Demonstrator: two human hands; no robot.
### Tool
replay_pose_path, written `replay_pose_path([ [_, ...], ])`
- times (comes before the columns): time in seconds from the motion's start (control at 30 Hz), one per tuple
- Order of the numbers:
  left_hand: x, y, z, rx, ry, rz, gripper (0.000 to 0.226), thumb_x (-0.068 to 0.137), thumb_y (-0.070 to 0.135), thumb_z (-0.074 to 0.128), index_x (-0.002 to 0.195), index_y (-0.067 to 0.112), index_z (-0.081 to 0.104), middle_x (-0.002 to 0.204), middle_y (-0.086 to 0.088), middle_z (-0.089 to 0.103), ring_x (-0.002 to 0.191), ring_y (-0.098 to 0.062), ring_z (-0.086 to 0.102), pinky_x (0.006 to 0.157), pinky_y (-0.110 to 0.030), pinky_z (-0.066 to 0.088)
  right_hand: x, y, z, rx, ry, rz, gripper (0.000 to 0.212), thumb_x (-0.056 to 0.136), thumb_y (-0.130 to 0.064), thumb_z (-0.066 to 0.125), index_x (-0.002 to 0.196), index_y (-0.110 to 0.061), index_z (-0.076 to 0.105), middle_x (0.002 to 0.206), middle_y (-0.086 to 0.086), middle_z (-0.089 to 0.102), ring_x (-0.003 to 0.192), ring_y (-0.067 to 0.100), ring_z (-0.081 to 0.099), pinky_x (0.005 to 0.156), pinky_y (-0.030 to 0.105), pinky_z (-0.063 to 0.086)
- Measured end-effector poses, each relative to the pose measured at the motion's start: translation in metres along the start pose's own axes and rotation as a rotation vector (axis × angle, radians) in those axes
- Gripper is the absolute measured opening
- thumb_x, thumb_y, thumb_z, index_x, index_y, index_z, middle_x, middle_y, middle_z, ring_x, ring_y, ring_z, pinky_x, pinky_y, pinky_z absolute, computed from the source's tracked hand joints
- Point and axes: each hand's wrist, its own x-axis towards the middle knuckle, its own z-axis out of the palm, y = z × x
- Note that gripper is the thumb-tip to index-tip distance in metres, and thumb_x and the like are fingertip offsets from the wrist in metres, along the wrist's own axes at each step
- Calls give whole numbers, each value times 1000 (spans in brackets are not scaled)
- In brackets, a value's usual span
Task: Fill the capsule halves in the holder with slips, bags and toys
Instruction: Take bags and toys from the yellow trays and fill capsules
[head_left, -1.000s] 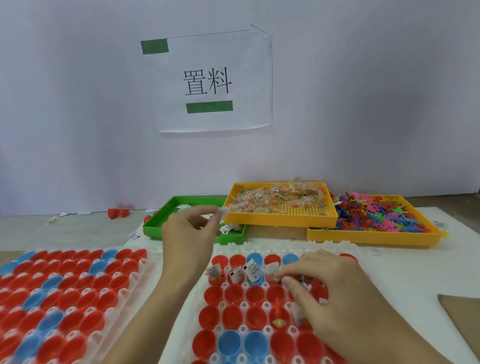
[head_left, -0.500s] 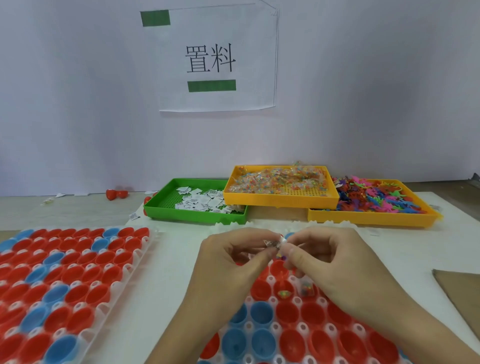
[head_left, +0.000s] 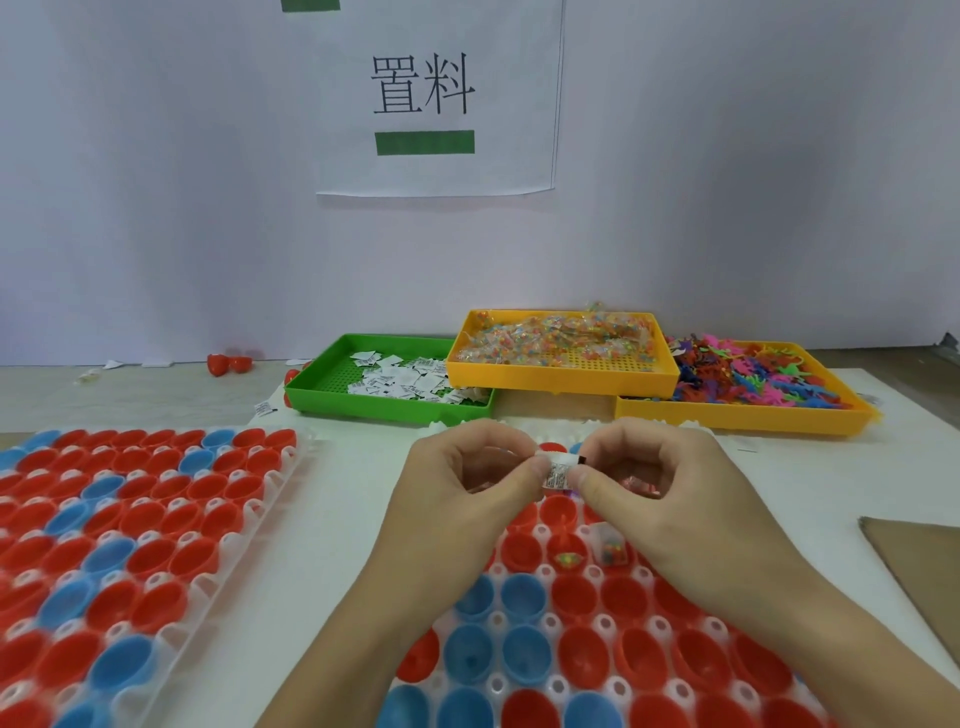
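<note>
White printed slip (head_left: 557, 472) now sits pinched between our left hand (head_left: 467, 480) and right hand (head_left: 657, 480), each grip grasping it above the holder (head_left: 571, 613); half a second ago our fingers hid it.

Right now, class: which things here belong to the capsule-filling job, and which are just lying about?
Job: hands, left and right, pinching a slip; capsule holder; green slip tray; bag tray; toy tray.

Lying about: wall sign; cardboard; loose red capsule halves.
</note>
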Motion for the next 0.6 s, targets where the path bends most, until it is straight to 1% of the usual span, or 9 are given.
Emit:
replay_pose_path([
  [0.13,-1,0,0,31,-46,-5,12,86,9,72,76,15,74,74,-3,72,70,-11,63,68,-20,52,-1,-2,0,39,17,2,7,83,-27,72,77,-23,70,77,-6,73,73,11,70,73,29,58],
  [0.2,-1,-1,-2,49,-43,-9,11,86,10,73,77,16,74,74,-1,71,71,-9,63,69,-20,52,-1,-3,-1,46,19,21,7,86,-21,73,80,-22,71,76,-6,74,67,21,71,68,39,61],
  [0.23,0,-1,-2,64,-42,-17,10,85,11,73,77,16,74,75,0,71,72,-9,63,69,-21,52,-1,-3,-2,35,21,22,8,87,-18,74,81,-22,71,76,-6,74,64,24,71,65,40,60],
  [0.27,0,-2,-3,81,-46,-29,9,85,12,74,76,17,75,75,-1,71,72,-9,63,69,-23,53,0,-3,-3,11,20,13,10,87,-16,74,81,-24,72,75,-8,73,62,23,71,64,38,60],
  [0.33,0,-2,-4,121,-66,-56,9,83,14,76,75,18,75,77,-3,72,72,-10,62,70,-30,53,0,-4,-6,-79,8,-37,15,85,-13,75,80,-27,73,73,-13,73,64,12,70,62,25,56],
  [0.37,0,-2,-4,162,-77,-61,9,82,16,77,74,19,76,77,-1,72,72,-8,62,68,-28,52,0,-5,-7,-136,-4,-64,18,84,-12,76,78,-28,73,72,-16,72,65,6,68,59,17,52],
  [0.43,-1,-4,-5,322,-89,-56,11,80,21,79,72,27,75,79,11,72,77,0,63,69,-14,46,-1,-6,-9,-243,-27,-104,22,82,-10,77,73,-30,72,70,-20,69,65,-1,64,57,8,44],
  [0.5,-1,-5,-6,486,-85,-46,18,81,21,78,71,35,74,82,20,71,89,2,62,76,-8,43,-1,-5,-11,-312,-59,-119,24,81,-8,78,71,-28,72,67,-18,68,65,-2,63,58,4,40],
  [0.6,-2,-6,-6,574,-77,-19,25,83,19,76,72,41,70,87,22,69,95,2,60,79,-6,42,-1,-3,-14,-336,-113,-111,27,81,-5,77,70,-29,73,66,-16,68,62,-1,63,58,4,40],
])
